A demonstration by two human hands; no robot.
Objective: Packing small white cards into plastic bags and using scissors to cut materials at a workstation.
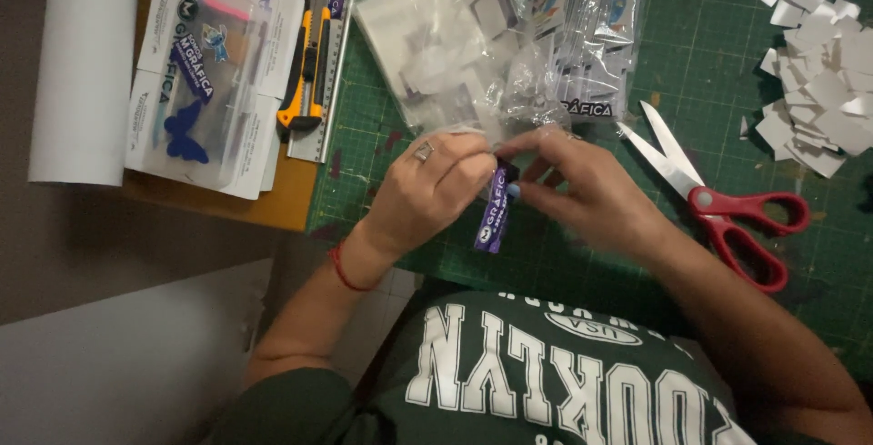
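My left hand (pixel 427 192), with a ring on one finger and a red cord at the wrist, and my right hand (pixel 582 189) meet over a green cutting mat (pixel 727 72). Between their fingertips they pinch a small clear plastic bag (pixel 523 100) and a folded purple card strip (pixel 493 218) that hangs down from it. Behind the hands lies a heap of clear bags with small printed items (pixel 582 18) inside.
Red-handled scissors (pixel 727 209) lie open right of my hands. A pile of white paper scraps (pixel 818 81) sits at the far right. An orange utility knife (pixel 305 72) and a metal ruler (pixel 332 54) lie left of the mat, beside packaged items (pixel 205 81) and a white roll (pixel 82 63).
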